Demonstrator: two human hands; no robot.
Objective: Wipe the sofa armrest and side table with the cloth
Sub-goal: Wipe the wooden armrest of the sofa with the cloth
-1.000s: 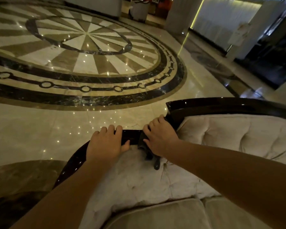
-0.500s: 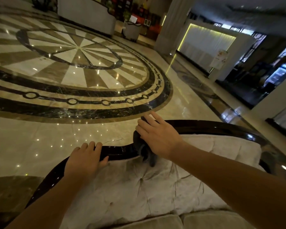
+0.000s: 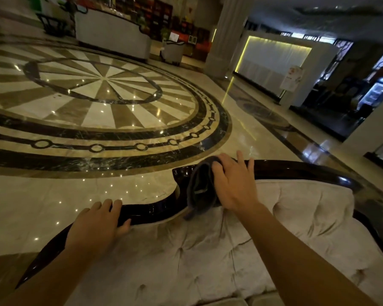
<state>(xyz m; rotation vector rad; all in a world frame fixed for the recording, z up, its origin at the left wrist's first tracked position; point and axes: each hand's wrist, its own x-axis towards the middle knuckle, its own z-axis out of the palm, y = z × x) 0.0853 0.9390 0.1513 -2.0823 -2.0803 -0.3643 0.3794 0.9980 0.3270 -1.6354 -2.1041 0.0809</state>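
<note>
The sofa's dark glossy wooden rail [image 3: 150,209] curves along the top of the pale tufted upholstery [image 3: 208,257]. A dark grey cloth [image 3: 200,184] is draped over the raised step of that rail. My right hand [image 3: 232,184] lies flat on the cloth with fingers spread, pressing it onto the wood. My left hand [image 3: 97,224] rests on the lower part of the rail, fingers curled over its outer edge and thumb on the cushion side. No side table is in view.
Beyond the rail lies a polished marble floor [image 3: 97,102] with a large circular inlay. A white counter [image 3: 113,38] and a pillar [image 3: 226,34] stand far back. A lit white wall panel [image 3: 272,62] is at the right.
My right hand has slid the cloth up and to the right along the rail, onto its raised step. My left hand has stayed lower on the rail. The view has tilted upward.
</note>
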